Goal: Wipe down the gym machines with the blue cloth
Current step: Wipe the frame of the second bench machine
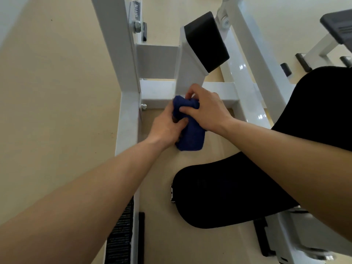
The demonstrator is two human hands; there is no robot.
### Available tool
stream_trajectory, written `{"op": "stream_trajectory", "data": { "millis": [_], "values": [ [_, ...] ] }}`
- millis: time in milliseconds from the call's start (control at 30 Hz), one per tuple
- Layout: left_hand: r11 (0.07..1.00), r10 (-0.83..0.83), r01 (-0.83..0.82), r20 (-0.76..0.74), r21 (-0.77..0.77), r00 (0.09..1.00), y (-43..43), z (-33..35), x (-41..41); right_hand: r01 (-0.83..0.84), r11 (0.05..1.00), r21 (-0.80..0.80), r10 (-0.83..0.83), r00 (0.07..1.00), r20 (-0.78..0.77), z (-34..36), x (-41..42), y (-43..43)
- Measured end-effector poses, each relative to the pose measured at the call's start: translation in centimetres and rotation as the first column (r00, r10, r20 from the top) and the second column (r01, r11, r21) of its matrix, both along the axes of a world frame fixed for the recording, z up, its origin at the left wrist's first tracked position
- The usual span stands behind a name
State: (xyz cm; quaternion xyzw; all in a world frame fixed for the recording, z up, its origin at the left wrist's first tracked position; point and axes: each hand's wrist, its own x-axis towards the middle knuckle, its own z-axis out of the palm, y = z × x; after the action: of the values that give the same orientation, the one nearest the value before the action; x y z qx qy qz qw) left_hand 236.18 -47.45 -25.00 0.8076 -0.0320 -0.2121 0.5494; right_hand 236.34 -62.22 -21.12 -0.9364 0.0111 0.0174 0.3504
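The folded dark blue cloth (pixel 191 132) is held between both hands just in front of the white gym machine frame (pixel 158 92). My left hand (pixel 165 128) grips its lower left side with curled fingers. My right hand (pixel 205 107) grips its upper end, fingertips pinching the fabric close to the slanted white post (pixel 187 73) that carries a black pad (pixel 206 40).
A black seat pad (pixel 228 195) lies below the hands and a larger black pad (pixel 320 103) sits at the right. A white upright beam (pixel 116 35) runs along the left, with a ribbed black footplate (pixel 122 231) at its base. Another machine (pixel 337 23) stands at the far right on the beige floor.
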Motion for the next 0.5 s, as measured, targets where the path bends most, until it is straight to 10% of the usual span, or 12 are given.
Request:
{"op": "stream_trajectory", "data": {
  "millis": [267, 500],
  "values": [
    [0.932, 0.362, -0.362, 0.026, 0.032, 0.932, -0.4, -0.7, 1.2, -0.268, 0.963, 0.019, 0.268, 0.955, -0.129, -2.8, 0.3, -1.1],
    [0.927, 0.36, -0.367, -0.085, -0.077, 0.929, -0.1, -0.7, 1.6, -0.088, 0.993, -0.079, 0.092, 0.995, 0.039, -5.3, 1.9, 1.7]
  ]
}}
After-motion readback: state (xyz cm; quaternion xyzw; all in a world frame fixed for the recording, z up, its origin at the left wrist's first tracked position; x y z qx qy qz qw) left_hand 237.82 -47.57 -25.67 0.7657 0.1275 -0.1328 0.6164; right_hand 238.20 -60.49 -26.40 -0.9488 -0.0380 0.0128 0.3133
